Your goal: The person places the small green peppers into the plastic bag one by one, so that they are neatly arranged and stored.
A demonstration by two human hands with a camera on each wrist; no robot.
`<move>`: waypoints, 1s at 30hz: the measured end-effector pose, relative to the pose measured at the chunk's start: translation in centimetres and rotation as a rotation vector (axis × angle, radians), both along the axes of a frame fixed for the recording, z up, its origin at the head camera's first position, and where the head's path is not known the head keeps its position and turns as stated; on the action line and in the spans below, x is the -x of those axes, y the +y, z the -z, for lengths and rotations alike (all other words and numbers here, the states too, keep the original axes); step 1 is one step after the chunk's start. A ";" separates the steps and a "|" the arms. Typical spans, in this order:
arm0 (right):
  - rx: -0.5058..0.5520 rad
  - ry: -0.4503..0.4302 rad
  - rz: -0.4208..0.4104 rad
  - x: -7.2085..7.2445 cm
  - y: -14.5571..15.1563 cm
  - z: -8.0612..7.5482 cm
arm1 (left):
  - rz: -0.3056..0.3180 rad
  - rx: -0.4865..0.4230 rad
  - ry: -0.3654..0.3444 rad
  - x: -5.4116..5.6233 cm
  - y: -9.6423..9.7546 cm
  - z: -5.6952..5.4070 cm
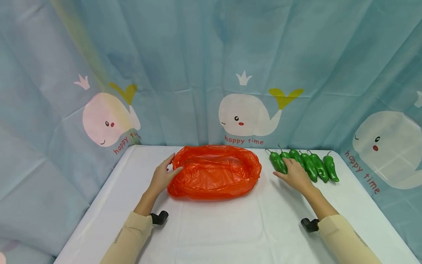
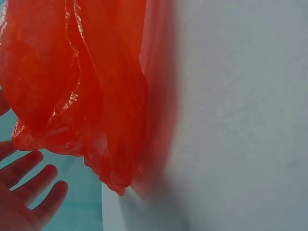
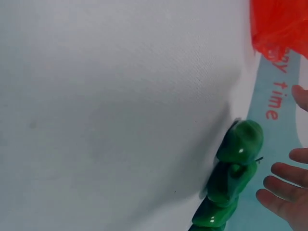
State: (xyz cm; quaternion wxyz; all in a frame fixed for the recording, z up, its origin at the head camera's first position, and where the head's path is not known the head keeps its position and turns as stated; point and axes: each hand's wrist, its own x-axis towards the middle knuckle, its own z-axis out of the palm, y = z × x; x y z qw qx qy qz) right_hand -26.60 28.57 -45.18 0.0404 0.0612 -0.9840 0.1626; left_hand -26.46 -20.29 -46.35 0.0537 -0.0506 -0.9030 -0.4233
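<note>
A red plastic bag (image 1: 211, 190) lies on the table with its mouth spread wide toward me. My left hand (image 1: 161, 178) is at the bag's left rim, thumb and fingers apart; in the left wrist view its spread fingers (image 2: 48, 204) show beside the crinkled bag (image 2: 77, 72). To the right of the bag, several green peppers lie side by side. Over the leftmost pepper (image 1: 278, 162) reaches my right hand (image 1: 295, 175), partly covering the row. The right wrist view shows that hand's extended fingers (image 3: 284, 187) apart from the nearest pepper (image 3: 243, 142).
A white cloth covers the table (image 1: 217, 231). Behind and at both sides hangs a blue curtain (image 1: 184, 73) printed with whales, close to the table's back edge. Each wrist carries a small black camera, such as the left one (image 1: 160, 217).
</note>
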 end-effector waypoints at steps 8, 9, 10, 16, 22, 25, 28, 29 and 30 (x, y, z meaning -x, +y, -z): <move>-0.023 0.028 0.010 1.2 -0.3 0.3 | 0.003 0.040 0.017 0.4 0.3 0.3; -0.028 0.025 0.014 1.3 -0.3 0.4 | 0.005 0.043 0.019 0.4 0.3 0.3; -0.034 0.025 0.017 1.4 -0.3 0.4 | 0.005 0.047 0.019 0.5 0.4 0.4; -0.073 -0.006 0.035 2.3 -0.6 0.2 | -0.016 0.079 0.002 0.7 0.6 0.2; -0.114 -0.042 0.057 3.4 -1.2 0.2 | -0.078 0.090 -0.020 0.7 0.9 -0.2; -0.129 -0.042 0.058 3.7 -1.4 0.6 | -0.106 0.102 -0.027 0.8 1.0 -0.2; -0.133 -0.032 0.057 4.0 -1.5 0.9 | -0.133 0.119 -0.033 1.0 1.2 -0.2; -0.133 -0.028 0.055 4.0 -1.5 1.0 | -0.142 0.120 -0.035 1.0 1.2 -0.2; -0.132 -0.021 0.057 4.1 -1.6 1.1 | -0.150 0.126 -0.035 1.0 1.2 -0.2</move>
